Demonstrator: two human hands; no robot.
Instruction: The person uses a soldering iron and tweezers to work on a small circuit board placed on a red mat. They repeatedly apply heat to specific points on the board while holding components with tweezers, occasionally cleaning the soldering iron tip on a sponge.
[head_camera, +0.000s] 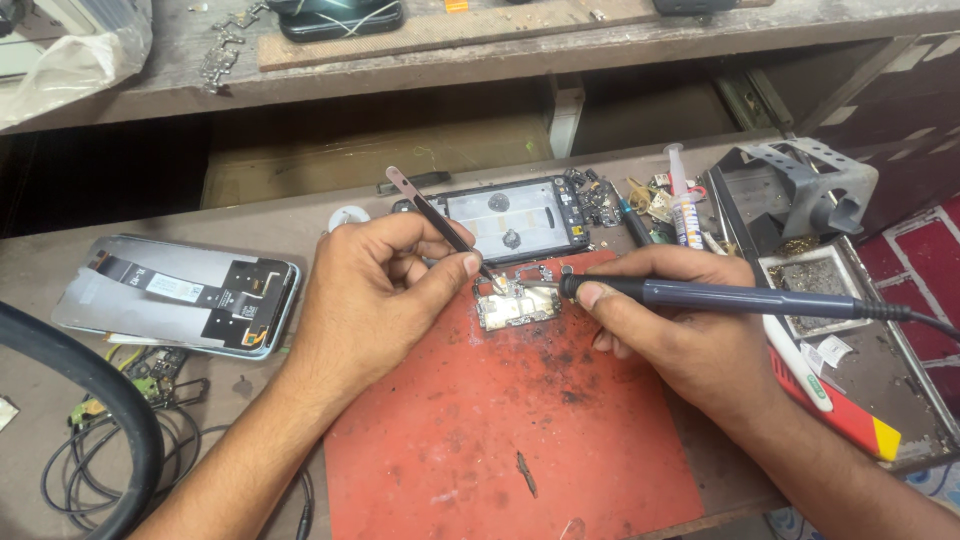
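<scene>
My left hand (375, 285) grips black tweezers (435, 215), whose tips touch a small phone circuit board (513, 302). The board lies at the far edge of a scorched red work mat (500, 430). My right hand (680, 325) holds a dark blue soldering iron (720, 296) like a pen, its tip resting on the same board from the right. Both tool tips meet near the board's top edge.
An opened phone frame (515, 218) lies just behind the mat. A detached phone screen (180, 295) with flex cable rests at left. Soldering stand and tray (810, 240), a syringe tube (683, 205) and small parts crowd the right. Cables (90, 440) coil at lower left.
</scene>
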